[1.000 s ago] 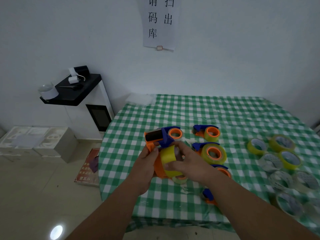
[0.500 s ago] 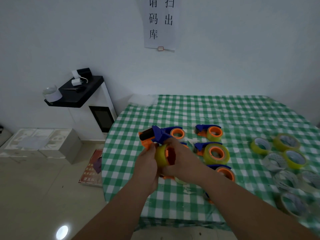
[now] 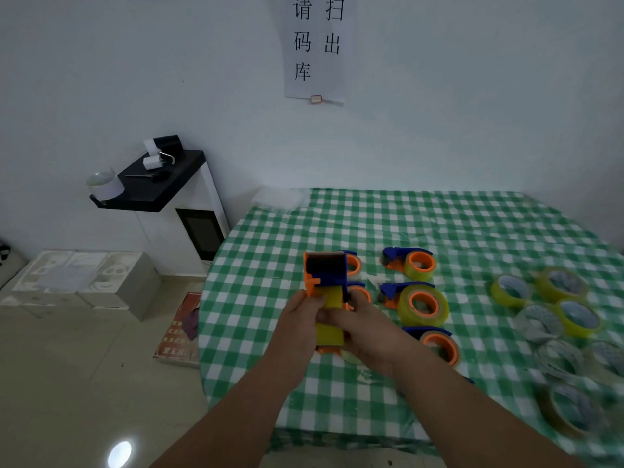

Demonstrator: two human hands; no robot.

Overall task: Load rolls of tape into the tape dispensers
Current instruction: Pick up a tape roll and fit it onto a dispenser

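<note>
An orange and blue tape dispenser [image 3: 325, 271] is held upright above the table's left part, with a yellow tape roll [image 3: 329, 327] seated in it. My left hand [image 3: 299, 329] grips the dispenser from the left. My right hand [image 3: 366, 332] grips the roll and dispenser from the right, fingers laid across the yellow tape. Three loaded dispensers lie on the table: one at the back [image 3: 410, 263], one in the middle [image 3: 418, 304], one nearer me [image 3: 437, 342]. Another dispenser [image 3: 353, 263] is partly hidden behind the held one.
Several loose tape rolls, yellow [image 3: 510, 290] and clear [image 3: 537, 322], lie at the right of the green checked table [image 3: 439, 217]. A white cabinet with a black shelf [image 3: 158, 187] stands left of the table. White foam boxes [image 3: 77, 278] sit on the floor.
Both hands have turned the dispenser so that its black front faces the camera and the yellow roll shows edge-on. It also sits a little higher than before.
</note>
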